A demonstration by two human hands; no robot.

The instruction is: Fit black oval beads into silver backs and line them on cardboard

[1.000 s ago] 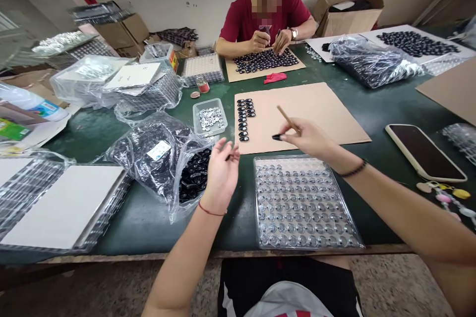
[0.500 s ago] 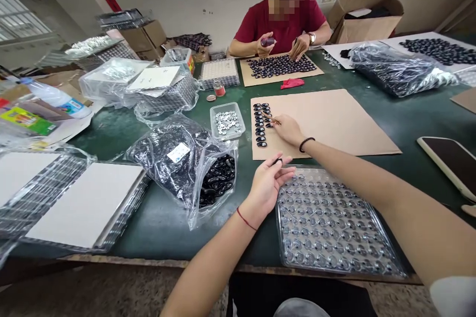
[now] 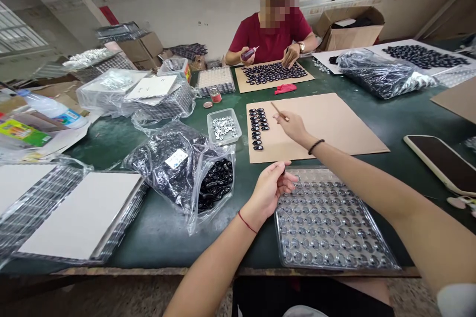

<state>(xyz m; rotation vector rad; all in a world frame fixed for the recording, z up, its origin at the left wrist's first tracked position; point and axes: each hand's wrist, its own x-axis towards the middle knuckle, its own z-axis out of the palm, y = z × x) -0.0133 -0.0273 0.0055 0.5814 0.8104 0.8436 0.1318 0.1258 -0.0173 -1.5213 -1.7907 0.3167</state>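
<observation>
My right hand (image 3: 295, 128) is closed around a thin brown stick-like tool (image 3: 278, 111), its tip raised over the cardboard sheet (image 3: 327, 126). Short columns of glossy black oval pieces (image 3: 256, 129) lie along the sheet's left edge, just left of the tool. Nearer to me, my left hand (image 3: 269, 185) pinches a small dark piece (image 3: 284, 171) between thumb and fingers, mostly hidden. That hand hovers by the top left corner of a clear plastic tray (image 3: 327, 223) with rows of round moulded pockets.
Left of my left hand lies an open plastic bag (image 3: 219, 183) of black pieces. A clear tub (image 3: 224, 128) of silvery discs stands behind it. A phone (image 3: 442, 163) rests at right. Across the table, a co-worker (image 3: 271, 34) holds a small bottle (image 3: 248, 53) over another filled sheet.
My right hand has drawn the tool up and away from the black pieces. My left fingers have curled in slightly. The view has shifted a little.
</observation>
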